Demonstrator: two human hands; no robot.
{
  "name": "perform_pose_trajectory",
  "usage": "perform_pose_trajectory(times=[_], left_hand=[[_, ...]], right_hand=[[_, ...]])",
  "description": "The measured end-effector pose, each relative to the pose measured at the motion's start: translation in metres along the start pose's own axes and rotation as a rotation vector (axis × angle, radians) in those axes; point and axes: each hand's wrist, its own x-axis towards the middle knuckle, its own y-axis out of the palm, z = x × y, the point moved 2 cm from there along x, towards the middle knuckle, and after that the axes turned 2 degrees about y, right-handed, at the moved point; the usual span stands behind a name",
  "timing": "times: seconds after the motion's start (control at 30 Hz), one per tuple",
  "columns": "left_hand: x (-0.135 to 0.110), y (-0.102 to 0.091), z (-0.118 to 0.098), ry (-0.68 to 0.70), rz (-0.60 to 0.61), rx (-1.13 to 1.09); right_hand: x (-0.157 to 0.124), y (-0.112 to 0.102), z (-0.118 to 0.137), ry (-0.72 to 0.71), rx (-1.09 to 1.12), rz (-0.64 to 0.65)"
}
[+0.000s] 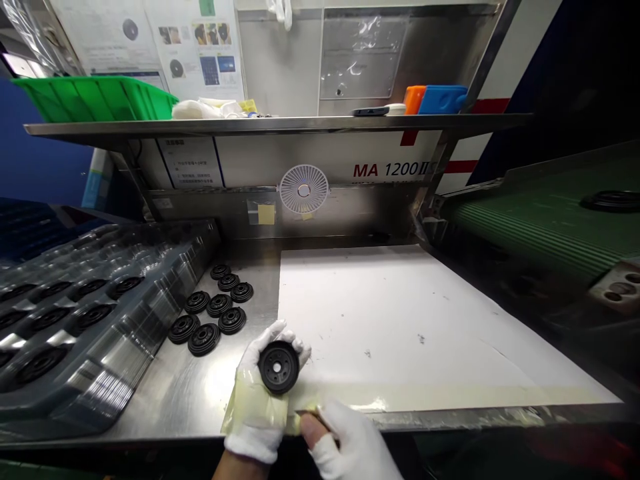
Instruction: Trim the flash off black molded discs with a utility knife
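- Black part (279, 367): in my left hand, raised over the near edge of the white sheet (400, 320), its holed face toward me.
- Left hand (257, 407): gloved in white and closed around the part, fingers (296, 341) curled up over its rim. Yellowish clear film covers the glove's lower part.
- Right hand (350, 443): gloved, just beside the left at the sheet's near edge. Fingers (313, 430) drawn close together, touching something small and brownish; too small to tell what, or whether it's gripped.
- Tape (450, 398): pale strip along the sheet's near edge, running up to my hands.
- Loose parts (219, 305): black, lying on steel just left of the sheet.
- Tray (85, 313): clear, further left of the sheet, black parts seated in its pockets.
- Shelf (275, 125): steel, beyond the sheet, with a green bin (95, 97) at its left end.
- Fan (304, 189): white, below the shelf, beyond the sheet.
- Belt (540, 227): green, right of the sheet.
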Motion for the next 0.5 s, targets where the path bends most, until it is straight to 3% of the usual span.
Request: perform_pose_trajectory(times=[0.13, 0.27, 0.37, 0.43, 0.5], left_hand=[[-0.001, -0.002, -0.006, -0.035, -0.05, -0.011], [-0.006, -0.006, -0.008, -0.13, 0.06, -0.058], [-0.006, -0.011, -0.009, -0.253, 0.221, -0.123], [-0.003, -0.015, -0.009, -0.33, 0.303, -0.172], [0.0, -0.017, -0.008, -0.367, 0.372, -0.208]], right_hand=[[-0.002, -0.045, -0.034, 0.082, -0.238, 0.147], [0.0, -0.09, -0.098, 0.11, -0.343, 0.043], [0.004, -0.111, -0.129, 0.27, -0.065, -0.016], [0.005, -0.117, -0.128, 0.408, 0.211, 0.003], [0.004, -0.118, -0.113, 0.451, 0.45, -0.024]])
